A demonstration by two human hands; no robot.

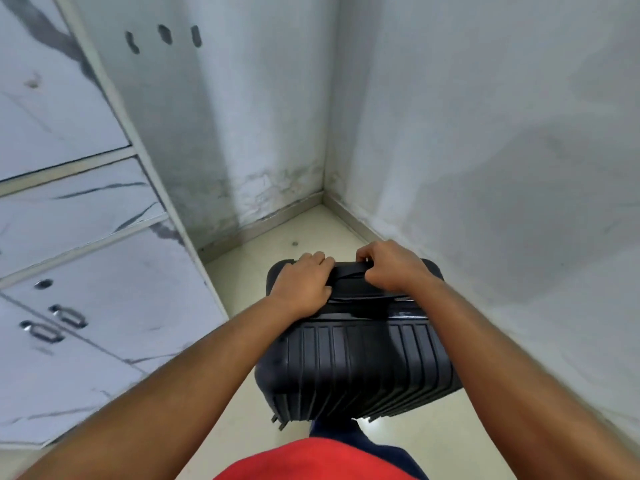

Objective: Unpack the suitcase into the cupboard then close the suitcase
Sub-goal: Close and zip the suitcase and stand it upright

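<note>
Head view, looking down: black ribbed suitcase [356, 358] stands upright on the floor [311, 230], in the far right corner of the room where the two walls [485, 133] meet. It's shut as far as I can see; the seam/zip isn't clear, too blurred to say if fully fastened. Cupboard [86, 289] w/ marble-look doors runs along the left, just beside the case, doors look closed.

Both hands sit on the case's top end. Left hand [301, 285] lies over the top's left part, fingers curled over the far edge, so a grip on the case body itself. Right hand [391, 268] is curled round the carry handle [349, 275], a firm closed grip, thumb side toward the middle.

Key relation: the case's long axis runs vertical, from the hands down toward the person's feet, ribbed face toward the camera. The handle lies across the top, left-right, right under the right hand. So the right hand is the lifting one and the left steadies. The cupboard lies to the left of both grips, so the case prob needs tipping or dragging left/back and laying flat before it can be opened. That's my read, not seen.

Brands/writing: none readable; no label or logo visible on the case or cupboard.

Red top and dark trousers at the bottom edge.
</note>
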